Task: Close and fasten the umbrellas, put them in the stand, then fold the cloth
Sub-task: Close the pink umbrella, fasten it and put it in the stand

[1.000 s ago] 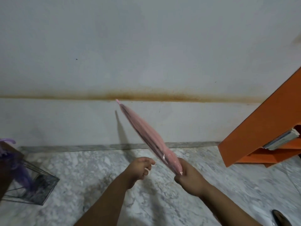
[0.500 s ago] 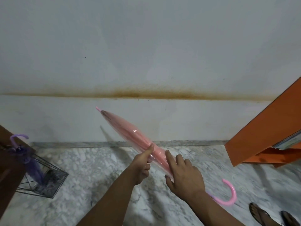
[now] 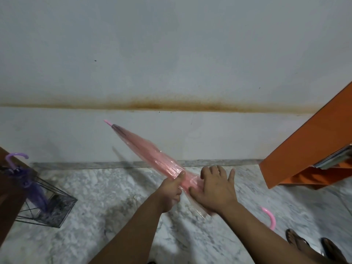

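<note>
an orange shelf unit [image 3: 312, 149] stands at right against the stained white wall [image 3: 171, 54], over a grey marble floor [image 3: 106, 189]; two sandalled feet [image 3: 314, 246] show bottom right.

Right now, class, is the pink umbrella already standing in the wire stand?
No: the pink umbrella is held in the air by the left hand and right hand, while the wire stand holds only the purple umbrella.

**Soft, dim indoor light with wide-angle bending**

The light is even and muted, without glare. The pink umbrella [image 3: 150, 159] throws a faint, soft-edged shadow on the wall [image 3: 171, 54] to its left. The wall's stain line bows from lens distortion. Detail is slightly soft throughout, and the corners look darker.
</note>
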